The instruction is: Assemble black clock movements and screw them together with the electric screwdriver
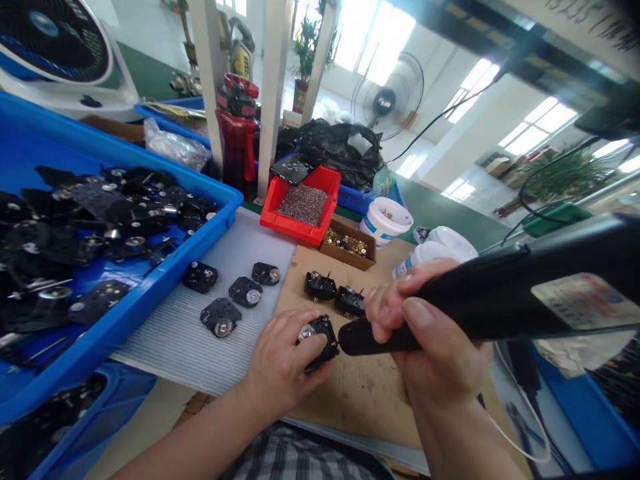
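My left hand (286,353) is closed round a small black mechanism (326,340) with a silver round part on one side, just above the cardboard sheet. In my right hand (430,327) is a black electric screwdriver (480,287), lying almost level, its narrow end pointing left. That end meets the edge of the mechanism or is very close to it; the bit itself I cannot make out. Two similar black units (320,285) stand on the cardboard behind my hands. Several black plates with silver discs (223,317) lie on the grey mat to the left.
A big blue tray (200,247) full of black parts stands at the left. Behind the work lie a red bin (320,232) of small screws, a cardboard box (350,257) of brass parts and a white tub (373,223). A white cable (530,457) hangs at the right.
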A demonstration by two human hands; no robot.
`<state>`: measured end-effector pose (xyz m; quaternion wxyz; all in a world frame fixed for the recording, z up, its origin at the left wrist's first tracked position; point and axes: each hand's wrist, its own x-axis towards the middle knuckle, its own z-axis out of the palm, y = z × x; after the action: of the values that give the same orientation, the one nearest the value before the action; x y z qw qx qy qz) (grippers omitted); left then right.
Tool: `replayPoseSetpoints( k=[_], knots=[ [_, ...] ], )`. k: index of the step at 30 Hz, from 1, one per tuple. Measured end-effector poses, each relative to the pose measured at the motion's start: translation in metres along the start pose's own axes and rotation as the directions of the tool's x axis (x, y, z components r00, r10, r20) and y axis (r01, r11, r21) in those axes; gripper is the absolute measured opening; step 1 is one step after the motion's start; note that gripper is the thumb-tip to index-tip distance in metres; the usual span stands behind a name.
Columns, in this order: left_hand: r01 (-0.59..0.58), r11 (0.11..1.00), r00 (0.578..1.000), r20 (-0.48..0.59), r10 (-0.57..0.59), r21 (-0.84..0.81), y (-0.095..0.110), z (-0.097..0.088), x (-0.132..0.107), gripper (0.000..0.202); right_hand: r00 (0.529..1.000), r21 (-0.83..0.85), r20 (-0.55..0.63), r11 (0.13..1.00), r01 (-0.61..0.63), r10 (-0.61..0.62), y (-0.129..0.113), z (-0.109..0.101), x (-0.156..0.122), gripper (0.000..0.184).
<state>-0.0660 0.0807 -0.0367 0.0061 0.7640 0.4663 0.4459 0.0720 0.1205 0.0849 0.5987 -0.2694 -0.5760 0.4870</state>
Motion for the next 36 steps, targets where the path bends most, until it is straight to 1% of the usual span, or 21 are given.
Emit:
replayPoseSetpoints(
  k=[4,11,16,20,23,25,26,28,29,31,33,34,35,36],
  knots=[
    [0.006,1.000,1.000,-0.011,-0.006,0.010,0.001,0.002,0.000,0.007,0.999,-0.013,0.045,1.000,0.020,-0.020,0.001,0.004,-0.003,0.012],
    [0.006,1.000,1.000,-0.020,-0.006,0.006,0.002,0.002,-0.002,0.007,0.999,-0.039,0.049,0.999,0.009,-0.007,0.004,0.006,-0.003,0.010],
    [0.011,1.000,1.000,0.011,-0.011,0.005,0.000,0.002,-0.002,0.009,0.998,-0.013,0.063,1.000,-0.002,0.003,0.005,0.006,-0.003,0.010],
    [0.010,1.000,0.998,0.056,-0.011,0.020,0.001,-0.001,-0.003,0.011,1.000,0.002,0.015,1.000,-0.012,0.012,0.011,0.005,-0.004,0.012],
    [-0.002,0.999,0.995,0.098,-0.001,0.036,0.003,-0.008,-0.002,0.013,1.000,0.047,-0.015,0.999,-0.004,0.005,0.011,0.001,-0.003,0.015],
    [-0.025,0.999,0.991,0.136,0.019,0.047,0.004,-0.014,0.001,0.017,0.999,0.104,-0.046,0.995,0.001,0.004,0.002,-0.007,-0.002,0.019],
    [-0.039,0.998,0.987,0.156,0.030,0.055,0.004,-0.018,0.003,0.020,0.998,0.132,-0.066,0.991,0.023,-0.015,-0.006,-0.014,-0.003,0.021],
    [-0.067,0.995,0.980,0.194,0.051,0.075,0.004,-0.025,0.009,0.026,0.985,0.146,-0.132,0.981,0.128,-0.109,-0.030,-0.031,-0.008,0.030],
    [-0.082,0.993,0.976,0.207,0.063,0.087,0.004,-0.029,0.013,0.028,0.971,0.127,-0.171,0.973,0.190,-0.167,-0.044,-0.043,-0.012,0.035],
    [-0.117,0.987,0.974,0.208,0.093,0.106,0.009,-0.035,0.025,0.033,0.927,0.051,-0.266,0.956,0.289,-0.266,-0.072,-0.068,-0.024,0.046],
    [-0.157,0.982,0.969,0.208,0.132,0.109,0.019,-0.036,0.040,0.039,0.875,-0.027,-0.364,0.943,0.331,-0.318,-0.095,-0.092,-0.038,0.053],
    [-0.177,0.978,0.958,0.247,0.147,0.106,0.027,-0.033,0.047,0.042,0.851,-0.052,-0.408,0.939,0.341,-0.332,-0.102,-0.102,-0.045,0.054],
    [-0.201,0.975,0.936,0.312,0.161,0.099,0.036,-0.028,0.055,0.046,0.826,-0.066,-0.454,0.937,0.344,-0.335,-0.108,-0.111,-0.051,0.053],
    [-0.227,0.969,0.902,0.395,0.173,0.093,0.046,-0.021,0.061,0.050,0.803,-0.066,-0.497,0.937,0.344,-0.330,-0.111,-0.118,-0.057,0.051]
  ],
)
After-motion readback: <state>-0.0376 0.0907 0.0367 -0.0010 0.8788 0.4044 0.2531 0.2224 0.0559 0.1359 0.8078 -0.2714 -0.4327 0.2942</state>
